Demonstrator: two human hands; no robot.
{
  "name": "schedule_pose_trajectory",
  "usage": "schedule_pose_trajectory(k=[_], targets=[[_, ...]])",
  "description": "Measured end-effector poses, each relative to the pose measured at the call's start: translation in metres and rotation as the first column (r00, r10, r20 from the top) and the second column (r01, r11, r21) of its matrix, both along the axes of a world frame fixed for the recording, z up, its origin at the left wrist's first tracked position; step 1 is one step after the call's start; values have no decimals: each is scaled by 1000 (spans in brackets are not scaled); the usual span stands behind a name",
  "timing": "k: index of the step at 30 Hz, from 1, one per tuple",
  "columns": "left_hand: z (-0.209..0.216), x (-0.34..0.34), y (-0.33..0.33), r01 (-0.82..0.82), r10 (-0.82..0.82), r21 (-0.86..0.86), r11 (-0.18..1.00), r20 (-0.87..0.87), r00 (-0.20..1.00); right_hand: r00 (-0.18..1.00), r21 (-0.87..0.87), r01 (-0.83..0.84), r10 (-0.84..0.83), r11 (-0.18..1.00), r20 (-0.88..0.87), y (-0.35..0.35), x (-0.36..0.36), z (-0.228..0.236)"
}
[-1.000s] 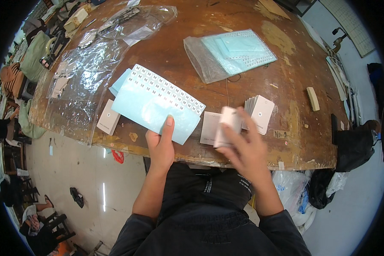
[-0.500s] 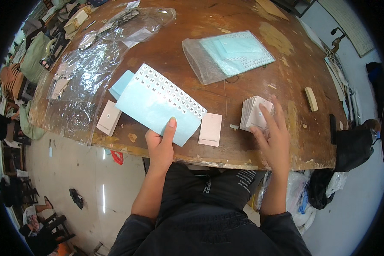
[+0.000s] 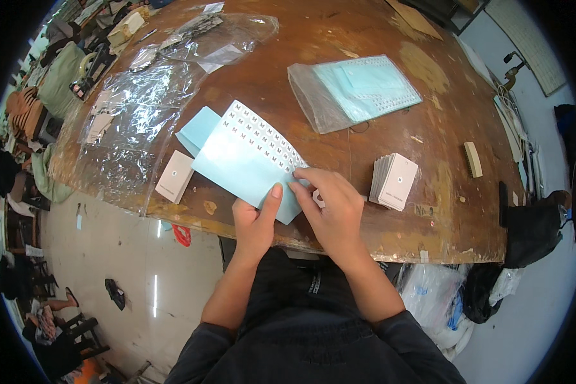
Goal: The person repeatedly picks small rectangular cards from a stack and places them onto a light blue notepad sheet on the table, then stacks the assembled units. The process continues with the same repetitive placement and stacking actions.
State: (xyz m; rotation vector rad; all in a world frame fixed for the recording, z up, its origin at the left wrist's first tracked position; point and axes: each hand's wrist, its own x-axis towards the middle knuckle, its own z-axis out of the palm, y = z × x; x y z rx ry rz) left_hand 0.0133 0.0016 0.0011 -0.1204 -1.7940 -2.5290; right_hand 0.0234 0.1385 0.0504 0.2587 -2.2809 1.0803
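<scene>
My left hand grips the lower edge of a light-blue sticker sheet, thumb on top. Rows of small white round stickers with a printed letter run along its upper part. At the sheet's right corner my right hand is closed, thumb and forefinger at the last stickers; whether one has come loose I cannot tell. Behind the sheet a folded blue sheet sticks out. A pale pink card stack lies left of the sheet; a fanned stack of stickered cards lies right of my right hand.
A clear bag of blue sticker sheets lies further back. Crumpled clear plastic bags cover the table's left side. A small brush lies at the right, and the wooden table's front edge runs before me.
My right hand has left the right card stack and come left to the sheet's corner. It now hides most of the single card there. The view has shifted slightly.
</scene>
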Motion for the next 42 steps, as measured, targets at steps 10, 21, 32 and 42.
schedule_pose_trajectory(k=[10, 21, 32, 42], targets=[[5, 1, 0, 24, -28, -87, 996, -44, 999, 995, -185, 2, 16, 983, 94, -3, -2, 3], [3, 3, 0, 23, -35, -133, 991, -88, 996, 1000, -171, 3, -4, 985, -5, -4, 1, -1], [5, 3, 2, 27, -32, -76, 997, -58, 998, 999, -211, 16, -8, 977, 40, -1, 3, -4], [4, 3, 2, 44, -48, -80, 996, -53, 997, 1000, -191, 22, -21, 981, 8, 2, 2, -5]])
